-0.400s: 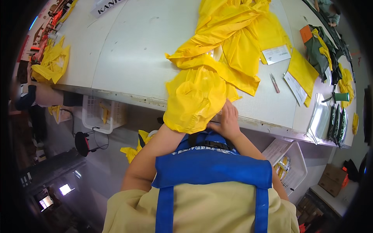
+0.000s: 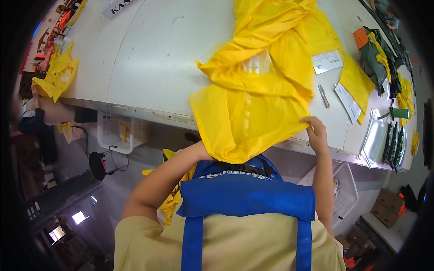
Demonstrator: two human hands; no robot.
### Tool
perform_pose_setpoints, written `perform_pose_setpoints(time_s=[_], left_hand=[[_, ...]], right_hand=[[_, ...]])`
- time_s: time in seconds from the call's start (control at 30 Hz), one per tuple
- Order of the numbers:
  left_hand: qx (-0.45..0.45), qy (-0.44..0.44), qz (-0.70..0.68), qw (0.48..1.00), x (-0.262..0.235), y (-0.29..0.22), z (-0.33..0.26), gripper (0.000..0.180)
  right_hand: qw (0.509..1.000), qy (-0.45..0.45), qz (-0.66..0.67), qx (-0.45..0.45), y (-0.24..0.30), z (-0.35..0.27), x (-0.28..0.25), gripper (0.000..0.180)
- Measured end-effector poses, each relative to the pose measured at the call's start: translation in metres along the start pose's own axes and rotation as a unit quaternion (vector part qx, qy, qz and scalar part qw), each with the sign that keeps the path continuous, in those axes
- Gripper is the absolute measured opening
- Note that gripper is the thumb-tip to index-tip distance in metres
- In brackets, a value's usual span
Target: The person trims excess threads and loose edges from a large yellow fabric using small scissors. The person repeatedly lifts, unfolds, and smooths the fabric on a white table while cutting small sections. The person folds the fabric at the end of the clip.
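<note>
Right hand [image 2: 318, 134] pinches an edge of yellow fabric [image 2: 271, 106].
The fabric spreads leftward and beyond this hand, over the worktop [image 2: 149, 67]; it hides the left hand, whose grip I cannot tell.

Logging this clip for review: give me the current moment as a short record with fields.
Left hand: hidden by the yellow fabric
Right hand: pinching the yellow fabric's right edge
Yellow fabric: bunched on the worktable, reaching past its near edge
Right of fabric: thread snips, printed white sheets
Below table: left basket and right basket, both white
</note>
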State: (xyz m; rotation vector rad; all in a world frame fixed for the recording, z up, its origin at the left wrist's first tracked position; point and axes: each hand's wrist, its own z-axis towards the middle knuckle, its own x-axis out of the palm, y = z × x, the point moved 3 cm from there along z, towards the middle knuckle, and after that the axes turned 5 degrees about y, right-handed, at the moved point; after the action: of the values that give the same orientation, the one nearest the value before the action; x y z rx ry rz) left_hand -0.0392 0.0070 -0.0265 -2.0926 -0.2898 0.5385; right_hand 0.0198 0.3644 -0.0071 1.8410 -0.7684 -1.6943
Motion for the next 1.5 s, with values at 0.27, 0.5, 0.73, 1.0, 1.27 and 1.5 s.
perform_pose_setpoints(time_s=[0.27,0.5,0.73,1.0,1.27,1.5], left_hand=[[0.142,-0.405,0.34,0.837,-0.024,0.01,0.005,0.041],[0.097,0.009,0.296,0.95,-0.066,0.037,0.032,0.022],[0.013,-0.058,0.233,0.971,-0.072,0.031,0.045,0.035],[-0.07,-0.259,0.281,0.922,-0.079,0.076,0.027,0.015],[-0.113,-0.518,-0.127,0.838,-0.023,0.081,0.013,0.059],[0.009,-0.392,-0.32,0.862,-0.007,0.053,0.02,0.05]], right_hand=[[0.987,-0.004,0.136,0.091,-0.055,-0.026,0.009,0.018],[0.979,-0.026,-0.19,0.074,-0.061,0.01,-0.024,0.038],[0.985,0.084,-0.049,-0.141,0.1,-0.004,0.074,0.032],[0.958,0.242,-0.074,-0.136,0.051,-0.04,0.108,0.01],[0.98,-0.086,-0.125,-0.132,0.072,0.066,0.079,0.023],[0.941,0.134,-0.306,-0.053,0.027,0.157,0.107,0.023]])
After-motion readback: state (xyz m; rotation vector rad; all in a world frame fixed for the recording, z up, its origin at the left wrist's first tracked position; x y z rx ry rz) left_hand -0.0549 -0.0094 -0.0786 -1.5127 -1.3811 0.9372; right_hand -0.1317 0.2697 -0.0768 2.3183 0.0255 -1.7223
